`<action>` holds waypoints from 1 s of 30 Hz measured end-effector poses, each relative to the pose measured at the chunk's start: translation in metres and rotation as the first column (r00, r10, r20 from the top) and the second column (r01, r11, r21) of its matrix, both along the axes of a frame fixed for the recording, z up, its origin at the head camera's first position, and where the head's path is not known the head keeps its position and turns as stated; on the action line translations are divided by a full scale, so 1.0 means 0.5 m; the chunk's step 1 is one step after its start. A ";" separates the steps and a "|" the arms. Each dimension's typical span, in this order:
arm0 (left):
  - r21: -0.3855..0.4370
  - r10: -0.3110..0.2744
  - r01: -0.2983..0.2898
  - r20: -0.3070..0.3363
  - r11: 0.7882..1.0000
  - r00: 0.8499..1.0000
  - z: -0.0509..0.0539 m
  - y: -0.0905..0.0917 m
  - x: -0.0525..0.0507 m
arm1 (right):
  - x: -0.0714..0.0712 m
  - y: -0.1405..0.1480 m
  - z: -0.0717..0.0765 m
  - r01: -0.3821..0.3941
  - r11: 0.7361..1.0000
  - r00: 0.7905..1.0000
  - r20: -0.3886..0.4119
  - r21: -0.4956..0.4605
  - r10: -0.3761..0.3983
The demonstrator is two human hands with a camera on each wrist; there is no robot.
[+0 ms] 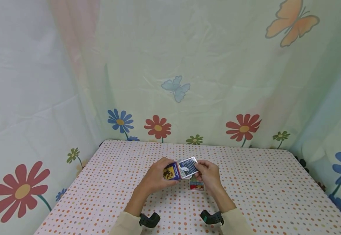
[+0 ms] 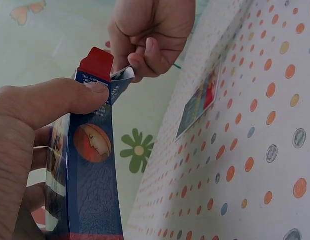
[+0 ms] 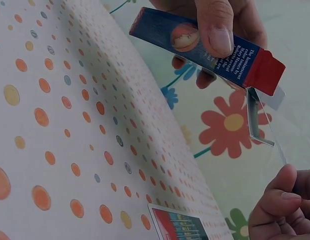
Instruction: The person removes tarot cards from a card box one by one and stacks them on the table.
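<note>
Box (image 1: 171,172) gripped by left hand (image 1: 155,176), presumably for steadiness; at the box's open end, a card (image 1: 188,167) is pinched by right hand (image 1: 210,174).

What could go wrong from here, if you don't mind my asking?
The thin sheet that the right hand pinches at the open end of the box might bend if it catches there. The red flap stands open at that end, so it could get creased. The card on the table lies just below the right hand in the head view, so a stray movement might shift it.
</note>
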State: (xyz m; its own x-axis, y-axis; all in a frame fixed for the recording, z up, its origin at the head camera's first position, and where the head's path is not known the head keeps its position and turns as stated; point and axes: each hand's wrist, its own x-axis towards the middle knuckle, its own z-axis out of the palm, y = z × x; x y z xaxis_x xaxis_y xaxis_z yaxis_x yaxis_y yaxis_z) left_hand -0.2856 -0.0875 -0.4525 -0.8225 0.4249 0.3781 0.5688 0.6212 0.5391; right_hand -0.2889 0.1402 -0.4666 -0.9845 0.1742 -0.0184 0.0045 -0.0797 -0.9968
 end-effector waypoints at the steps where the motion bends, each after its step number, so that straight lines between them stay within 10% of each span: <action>1: 0.002 -0.003 0.003 0.007 1.000 1.000 0.000 0.000 0.000 | 0.000 0.000 0.000 0.003 1.000 1.000 -0.002 0.000 -0.003; 30: -0.030 -0.044 0.046 0.050 0.998 0.998 0.004 0.005 0.007 | 0.004 -0.005 0.000 0.127 0.982 0.990 -0.076 0.138 -0.118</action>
